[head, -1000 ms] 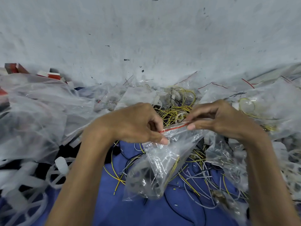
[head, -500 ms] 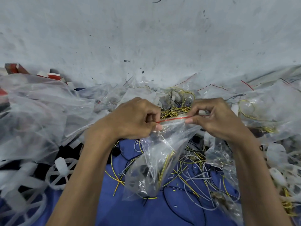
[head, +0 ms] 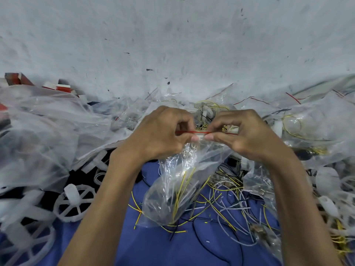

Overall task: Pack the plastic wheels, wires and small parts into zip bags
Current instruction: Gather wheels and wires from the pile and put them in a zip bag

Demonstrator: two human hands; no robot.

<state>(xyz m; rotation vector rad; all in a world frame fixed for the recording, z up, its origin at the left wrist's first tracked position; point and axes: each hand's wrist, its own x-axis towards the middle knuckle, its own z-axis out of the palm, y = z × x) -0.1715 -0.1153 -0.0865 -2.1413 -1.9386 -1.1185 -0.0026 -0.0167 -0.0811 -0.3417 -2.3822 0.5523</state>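
Note:
A clear zip bag (head: 178,181) with a red zip strip along its top hangs in front of me, with yellow, grey and black wires inside. My left hand (head: 161,135) pinches the strip's left part between thumb and fingers. My right hand (head: 242,133) pinches it just to the right, and the two thumbs nearly touch at the middle. Loose wires (head: 226,206) in yellow, grey and black lie on the blue cloth (head: 153,244) under the bag. A white plastic wheel (head: 74,202) lies at the lower left.
Heaps of clear plastic bags (head: 48,135) rise at the left and more filled bags (head: 317,131) at the right. More white wheels (head: 25,239) lie at the bottom left. A stained white wall (head: 172,45) stands close behind. Red and white boxes (head: 17,80) sit at the far left.
Both hands have risen a little and come together along the red strip, so the gap between the thumbs has closed. The bag has lifted with them.

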